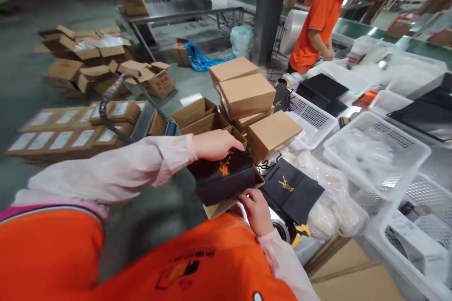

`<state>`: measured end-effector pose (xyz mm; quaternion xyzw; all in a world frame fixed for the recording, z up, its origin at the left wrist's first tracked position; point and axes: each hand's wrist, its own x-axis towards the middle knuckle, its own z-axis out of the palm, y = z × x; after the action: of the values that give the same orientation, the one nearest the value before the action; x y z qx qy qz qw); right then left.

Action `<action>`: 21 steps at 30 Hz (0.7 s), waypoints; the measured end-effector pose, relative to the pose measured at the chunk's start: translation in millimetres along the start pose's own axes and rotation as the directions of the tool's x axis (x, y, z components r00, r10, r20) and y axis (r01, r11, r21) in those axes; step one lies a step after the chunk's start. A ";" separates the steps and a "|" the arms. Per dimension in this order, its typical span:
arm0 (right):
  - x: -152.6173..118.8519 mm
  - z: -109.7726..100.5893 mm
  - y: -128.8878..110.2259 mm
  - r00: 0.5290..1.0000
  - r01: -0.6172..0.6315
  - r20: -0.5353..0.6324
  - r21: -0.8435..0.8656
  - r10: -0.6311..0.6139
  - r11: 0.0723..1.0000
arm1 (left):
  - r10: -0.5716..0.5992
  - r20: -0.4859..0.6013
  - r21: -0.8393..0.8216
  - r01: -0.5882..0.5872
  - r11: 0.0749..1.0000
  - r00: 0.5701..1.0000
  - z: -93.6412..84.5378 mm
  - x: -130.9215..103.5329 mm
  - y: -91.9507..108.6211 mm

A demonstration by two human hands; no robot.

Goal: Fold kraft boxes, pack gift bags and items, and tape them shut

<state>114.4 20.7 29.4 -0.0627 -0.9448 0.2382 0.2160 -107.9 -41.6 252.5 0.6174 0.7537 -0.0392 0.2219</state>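
Note:
My left hand [216, 145] is closed at the top edge of a black paper gift bag [226, 181] with an orange-gold monogram on its face. This bag lies tilted in an open cardboard box [216, 209], whose flap shows below it. With curled fingers, my right hand [257, 209] grips the near right side of the same box; its thumb is partly hidden. Just right of the box rests another black gift bag [293, 188] with a gold monogram and black cord handles. Behind my left hand stand open cardboard boxes [197, 115].
Closed brown boxes [249, 96] are stacked ahead. White plastic baskets [376, 150] and bagged items [328, 188] fill the right side. Labelled cartons [67, 127] sit on a cart at left. A co-worker in an orange shirt [318, 23] stands beyond the table, near a dark pillar [270, 14].

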 end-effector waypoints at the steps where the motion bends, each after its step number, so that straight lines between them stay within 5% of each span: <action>1: -0.8 -1.2 0.2 1.000 -0.007 -0.002 0.003 0.007 1.000 | -0.017 -0.017 0.014 0.017 1.000 1.000 -2.8 -0.1 0.7; 4: 1.3 -3.7 1.9 1.000 -0.017 -0.004 0.009 0.017 1.000 | -0.032 -0.030 0.004 0.032 0.999 0.999 -7.1 0.1 -2.1; 7: 4.8 -3.0 4.0 1.000 0.003 -0.012 0.001 -0.003 1.000 | -0.027 0.042 -0.077 0.031 0.997 0.999 11.1 10.9 -6.4; 16: 4.9 1.1 3.5 1.000 0.021 -0.017 -0.040 -0.021 0.999 | -0.094 0.164 -0.043 0.102 0.994 0.982 139.4 54.4 -1.8; 21: 6.9 1.1 -0.4 0.998 0.069 0.013 -0.038 -0.068 0.997 | -0.204 0.106 0.089 0.195 0.977 0.973 180.8 57.6 6.8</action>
<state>107.7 21.4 31.3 -0.0329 -0.9520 0.2131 0.2173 -57.8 -47.6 69.4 0.5434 0.7959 -0.1261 0.2351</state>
